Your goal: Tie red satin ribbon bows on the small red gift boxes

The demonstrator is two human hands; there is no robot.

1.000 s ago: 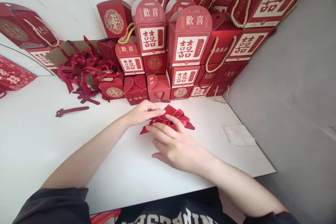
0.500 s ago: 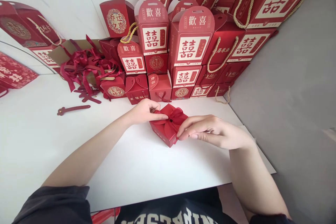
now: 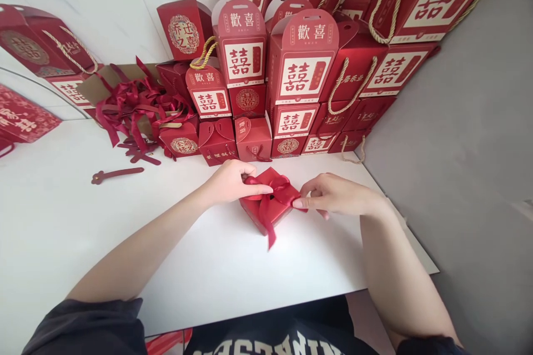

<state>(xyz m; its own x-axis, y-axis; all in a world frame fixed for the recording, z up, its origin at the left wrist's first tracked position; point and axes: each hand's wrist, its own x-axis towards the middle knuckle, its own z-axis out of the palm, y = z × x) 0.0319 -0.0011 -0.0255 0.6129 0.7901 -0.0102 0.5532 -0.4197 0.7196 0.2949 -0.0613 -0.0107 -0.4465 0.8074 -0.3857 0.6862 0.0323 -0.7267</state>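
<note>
A small red gift box (image 3: 255,215) sits on the white table in front of me, turned with one corner toward me. Over its top lies a dark red satin ribbon (image 3: 265,213), looped near the middle, with one tail hanging over the front corner. My left hand (image 3: 233,180) is closed at the box's left side, thumb and fingers pinching the ribbon near its centre. On the right, my right hand (image 3: 328,194) pinches another part of the ribbon between thumb and forefinger, just beyond the box's right edge.
Stacked red gift boxes (image 3: 306,75) line the back wall. A heap of loose ribbons (image 3: 144,102) spills from a carton at back left. A dark red strap with a flower-shaped end (image 3: 120,174) lies on the white table (image 3: 187,272). A grey wall (image 3: 478,150) stands at right.
My right hand has gone from loosely spread fingers at the box's right side to pinching the ribbon there. A ribbon tail now hangs over the front corner. My left hand has shifted slightly right.
</note>
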